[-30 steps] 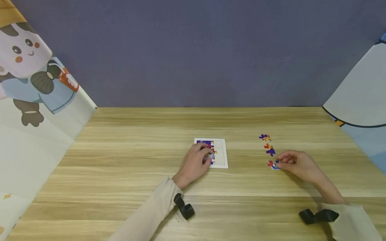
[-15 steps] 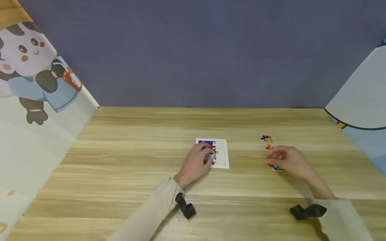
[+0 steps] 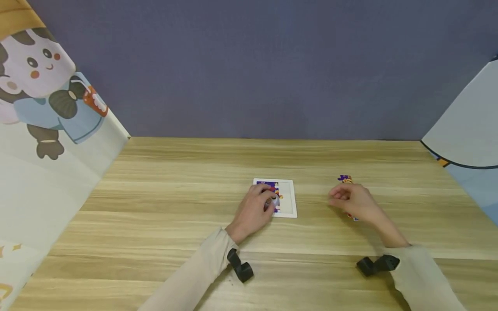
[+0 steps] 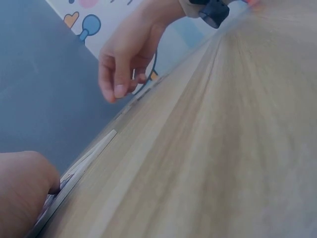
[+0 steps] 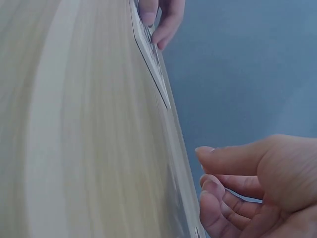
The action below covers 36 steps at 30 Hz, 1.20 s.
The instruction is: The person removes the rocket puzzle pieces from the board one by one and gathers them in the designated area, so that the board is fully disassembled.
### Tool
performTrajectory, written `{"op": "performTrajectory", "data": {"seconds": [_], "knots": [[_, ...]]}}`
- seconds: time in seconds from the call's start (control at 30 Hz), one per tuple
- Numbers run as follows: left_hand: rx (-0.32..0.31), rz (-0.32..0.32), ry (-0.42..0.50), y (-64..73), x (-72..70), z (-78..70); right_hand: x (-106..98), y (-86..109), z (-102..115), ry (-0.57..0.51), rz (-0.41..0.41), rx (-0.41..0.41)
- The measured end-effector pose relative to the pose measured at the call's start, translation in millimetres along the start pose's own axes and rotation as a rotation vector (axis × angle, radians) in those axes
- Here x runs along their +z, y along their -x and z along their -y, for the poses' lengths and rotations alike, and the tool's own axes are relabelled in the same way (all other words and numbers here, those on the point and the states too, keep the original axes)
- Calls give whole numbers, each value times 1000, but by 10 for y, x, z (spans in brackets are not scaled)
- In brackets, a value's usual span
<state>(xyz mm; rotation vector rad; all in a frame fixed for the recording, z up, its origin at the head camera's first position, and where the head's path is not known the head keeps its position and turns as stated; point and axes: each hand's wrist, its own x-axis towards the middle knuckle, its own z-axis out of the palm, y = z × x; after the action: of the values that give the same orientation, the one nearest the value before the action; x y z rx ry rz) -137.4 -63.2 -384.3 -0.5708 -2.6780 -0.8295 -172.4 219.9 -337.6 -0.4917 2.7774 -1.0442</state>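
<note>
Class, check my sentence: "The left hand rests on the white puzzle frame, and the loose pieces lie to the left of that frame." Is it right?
Not quite: the head view shows the loose pieces right of the puzzle frame. The left hand does rest on it.

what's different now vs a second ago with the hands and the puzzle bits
The right hand has moved left from the bottom loose piece toward the white-framed puzzle. It now hides the middle loose piece; no piece shows in its grip. The left hand stays on the puzzle, and the top loose piece lies where it was.
</note>
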Motion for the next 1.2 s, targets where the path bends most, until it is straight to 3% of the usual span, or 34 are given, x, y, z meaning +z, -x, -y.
{"op": "performTrajectory", "data": {"seconds": [0.1,0.33,0.6,0.9,1.2], "knots": [[5,-18,-12,1,7,4,37,-39,52,-27,7,4],[-35,27,-6,-2,-17,-15,128,-139,173,-59,12,4],[-19,-17,-51,46,-40,12,268,-263,368,-131,42,-18],[-41,-25,-60,129,-83,38,413,-404,522,-131,49,-25],[-55,24,-95,155,-104,38,508,-549,561,-123,65,-30]]}}
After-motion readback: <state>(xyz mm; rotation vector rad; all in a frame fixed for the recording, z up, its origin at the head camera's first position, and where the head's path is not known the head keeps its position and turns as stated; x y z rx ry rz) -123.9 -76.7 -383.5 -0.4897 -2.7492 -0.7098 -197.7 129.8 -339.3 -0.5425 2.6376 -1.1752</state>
